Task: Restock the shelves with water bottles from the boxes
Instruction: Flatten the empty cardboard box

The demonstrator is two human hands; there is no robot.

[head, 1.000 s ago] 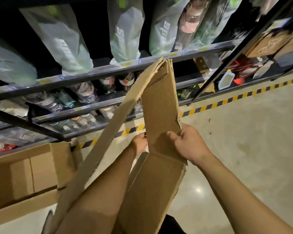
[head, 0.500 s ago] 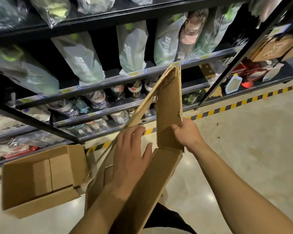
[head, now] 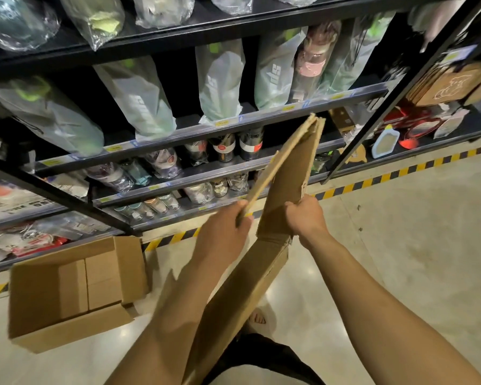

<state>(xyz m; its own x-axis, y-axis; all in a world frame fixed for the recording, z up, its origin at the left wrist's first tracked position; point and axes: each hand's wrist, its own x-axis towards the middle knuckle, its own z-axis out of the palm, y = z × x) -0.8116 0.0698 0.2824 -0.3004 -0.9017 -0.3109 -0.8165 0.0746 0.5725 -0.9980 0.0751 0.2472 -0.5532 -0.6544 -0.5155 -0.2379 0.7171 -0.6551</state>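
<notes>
We seem to be flattening an emptied cardboard box: our left grip pinches 1 panel's edge, our right grip clasps the other. Bagged water bottles stand on the shelf ahead. Next, we likely set it down near the open box on the floor.

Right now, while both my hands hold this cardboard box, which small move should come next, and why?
Probably bring the left grip toward the right grip, closing the two panels. The collapsed cardboard box already meets at its far tip, but a wedge of gap is open near the hands, and each hand pinches one panel, so a short squeeze should flatten it.
</notes>
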